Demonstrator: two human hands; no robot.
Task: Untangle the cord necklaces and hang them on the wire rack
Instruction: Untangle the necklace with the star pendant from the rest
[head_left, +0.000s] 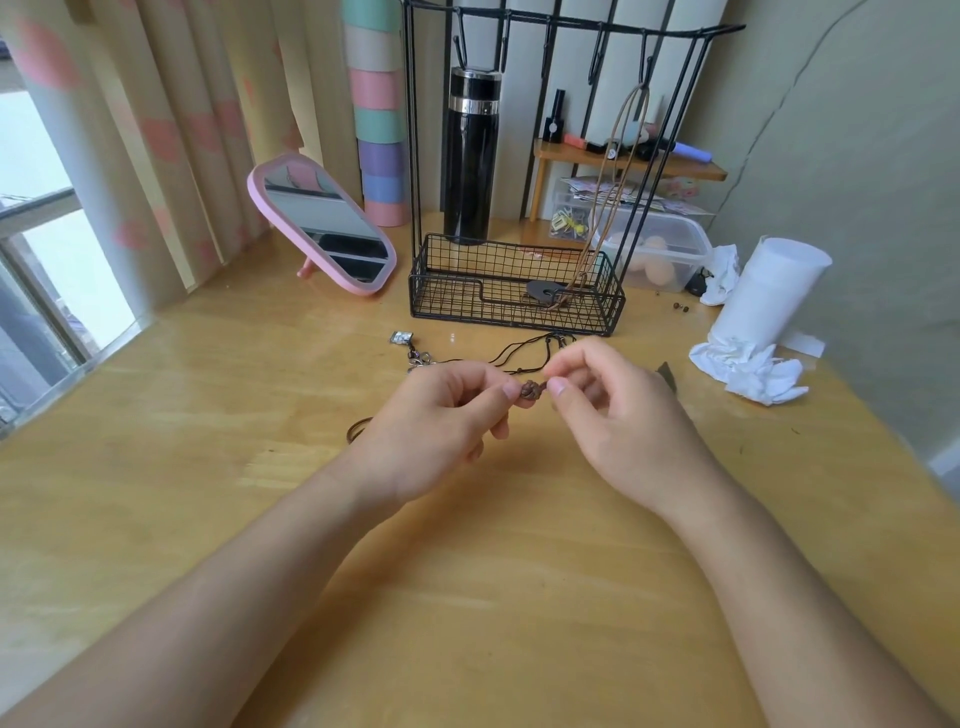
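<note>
Over the middle of the wooden table (208, 467), my left hand (441, 421) and my right hand (608, 410) pinch a brown cord knot (531, 389) between thumb and fingertips. A loop of the same brown cord (358, 430) pokes out left of my left wrist. A black cord necklace (514, 353) with a small square pendant (401, 338) lies on the table just beyond my hands. The black wire rack (514, 296) stands behind it. A tan cord necklace (605, 182) hangs from its rightmost hook, its dark pendant (543, 290) resting in the basket.
A pink mirror (322, 223) leans at the left of the rack. A black flask (470, 156) stands behind the basket. A white paper roll (769, 291) and crumpled tissues (748, 369) sit at the right. A clear plastic box (670, 249) and small wooden shelf (623, 161) are behind.
</note>
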